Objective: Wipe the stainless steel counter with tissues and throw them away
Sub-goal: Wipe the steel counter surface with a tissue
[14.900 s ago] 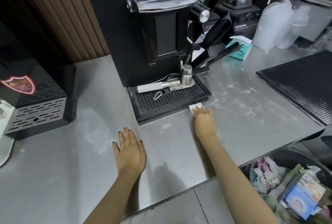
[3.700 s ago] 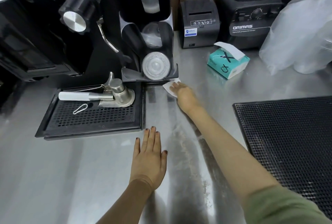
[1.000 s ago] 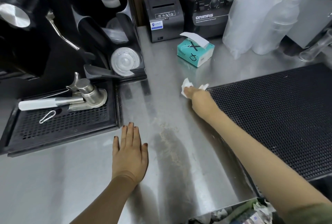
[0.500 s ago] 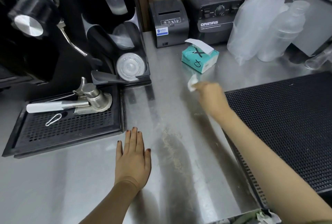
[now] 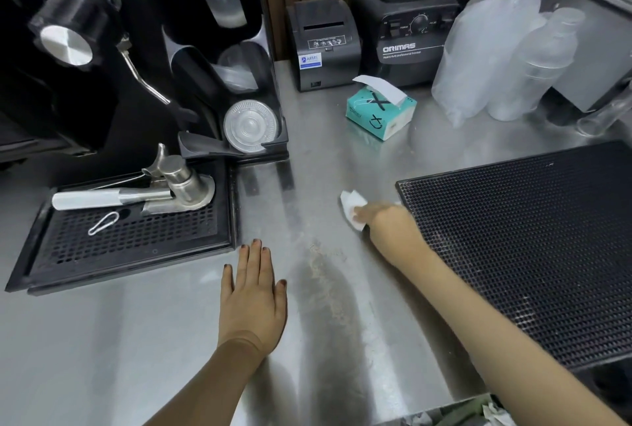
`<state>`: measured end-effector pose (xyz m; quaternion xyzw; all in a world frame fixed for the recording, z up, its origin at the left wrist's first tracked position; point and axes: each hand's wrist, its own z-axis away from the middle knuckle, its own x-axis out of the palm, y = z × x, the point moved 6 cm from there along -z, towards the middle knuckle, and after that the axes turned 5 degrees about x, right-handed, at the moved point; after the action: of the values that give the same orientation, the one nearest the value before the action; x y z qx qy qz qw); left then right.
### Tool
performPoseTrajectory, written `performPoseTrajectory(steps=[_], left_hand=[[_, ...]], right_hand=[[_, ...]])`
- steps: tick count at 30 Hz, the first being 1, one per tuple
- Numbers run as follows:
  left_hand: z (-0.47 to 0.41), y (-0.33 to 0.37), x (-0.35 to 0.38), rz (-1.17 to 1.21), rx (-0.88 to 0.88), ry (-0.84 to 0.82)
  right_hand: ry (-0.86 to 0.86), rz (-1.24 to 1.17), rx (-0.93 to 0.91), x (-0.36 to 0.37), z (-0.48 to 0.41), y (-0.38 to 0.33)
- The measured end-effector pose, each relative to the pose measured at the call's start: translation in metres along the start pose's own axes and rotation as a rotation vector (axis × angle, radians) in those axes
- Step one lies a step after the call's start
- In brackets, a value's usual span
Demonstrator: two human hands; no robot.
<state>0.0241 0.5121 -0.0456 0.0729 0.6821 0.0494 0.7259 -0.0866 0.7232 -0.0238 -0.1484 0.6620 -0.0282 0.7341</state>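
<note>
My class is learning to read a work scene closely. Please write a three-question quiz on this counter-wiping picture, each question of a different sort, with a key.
1. True or false: the left hand lies flat on the counter and holds nothing.
2. What does the right hand hold against the counter? A) a sponge B) a white tissue C) a cup lid
3. Fill in: the teal tissue box stands in front of the black ____ marked ORIMAS.

Key
1. True
2. B
3. blender
</note>
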Motion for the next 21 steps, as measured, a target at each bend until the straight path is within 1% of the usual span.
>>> performPoseTrajectory(steps=[1, 3, 4, 6, 7, 8, 9, 10, 11, 13, 15, 17, 21], left_hand=[[0.0, 0.0, 0.0, 0.0, -0.001, -0.003], [0.001, 0.0, -0.001, -0.001, -0.004, -0.007], [0.0, 0.0, -0.001, -0.003, -0.005, -0.008], [0.0, 0.0, -0.001, -0.007, -0.007, -0.015], [-0.001, 0.0, -0.001, -0.008, -0.009, -0.016], [-0.001, -0.001, -0.001, -0.012, -0.011, -0.018], [-0.001, -0.001, -0.001, -0.015, -0.011, -0.02], [-0.001, 0.0, -0.001, -0.017, -0.011, -0.021], [0.0, 0.0, -0.001, -0.018, -0.011, -0.022], [0.0, 0.0, -0.001, -0.021, -0.011, -0.026], [0.001, 0.0, -0.001, -0.016, -0.01, -0.029], [0.0, 0.0, -0.002, -0.009, -0.005, -0.023], [0.001, -0.001, -0.001, 0.009, -0.001, -0.006]], right_hand=[[0.025, -0.008, -0.069, 0.001, 0.02, -0.01], [0.132, -0.075, -0.222, -0.009, 0.053, -0.031], [0.187, -0.103, -0.251, -0.015, 0.059, -0.034], [0.353, -0.07, -0.212, -0.04, 0.05, -0.03], [0.432, -0.056, -0.15, -0.056, 0.037, -0.025], [0.462, -0.089, -0.072, -0.066, 0.02, -0.018], [0.451, -0.136, 0.005, -0.069, 0.0, -0.01], [0.394, -0.179, 0.068, -0.063, -0.022, -0.001], [0.328, -0.184, 0.098, -0.051, -0.041, 0.005], [0.149, -0.119, 0.095, -0.019, -0.07, 0.006], [0.06, -0.052, 0.025, 0.001, -0.087, -0.006], [0.015, -0.018, -0.06, 0.009, -0.096, -0.029], [-0.022, 0.044, -0.28, 0.022, -0.077, -0.082]])
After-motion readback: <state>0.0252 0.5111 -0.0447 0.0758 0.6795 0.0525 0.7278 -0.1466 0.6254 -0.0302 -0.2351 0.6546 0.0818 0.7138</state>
